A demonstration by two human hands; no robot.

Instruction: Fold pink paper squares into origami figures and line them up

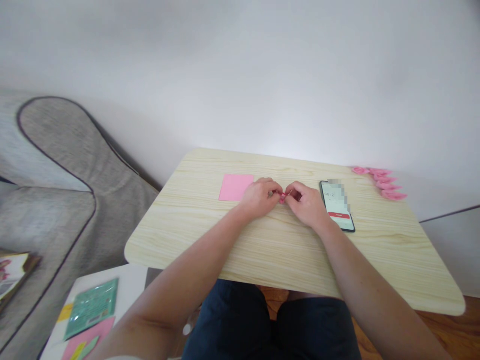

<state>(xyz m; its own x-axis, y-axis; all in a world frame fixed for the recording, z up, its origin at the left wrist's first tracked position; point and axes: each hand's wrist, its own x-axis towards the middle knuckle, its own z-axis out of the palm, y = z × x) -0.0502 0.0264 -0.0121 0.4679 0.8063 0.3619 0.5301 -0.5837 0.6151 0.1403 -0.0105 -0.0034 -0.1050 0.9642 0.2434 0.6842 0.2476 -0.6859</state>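
Two hands work close together above the middle of the tabletop (168, 225), and between their fingertips is one small folded pink piece (282, 198). The left hand (261, 197) pinches it from one side and the right hand (306, 202) pinches it from the other; the fingers hide much of its shape. One pink paper square (234, 187) lies flat just beside the left hand, partly covered by it; whether it is a single sheet or several stacked cannot be told. One phone (338, 207) lies face up just beside the right hand, a single red bar on its lit screen and part of the display pixelated. Farther right, near the back edge, about five folded pink shapes (393, 196) lie in a bent row, overlapping too closely for a sure count.

Below the near edge show two legs in dark shorts (228, 320). At lower left, one white surface (129, 275) carries one green packet (93, 304), one pink sheet (103, 329) and a few yellow and green slips (89, 347). One grey sofa (60, 145) stands beyond.
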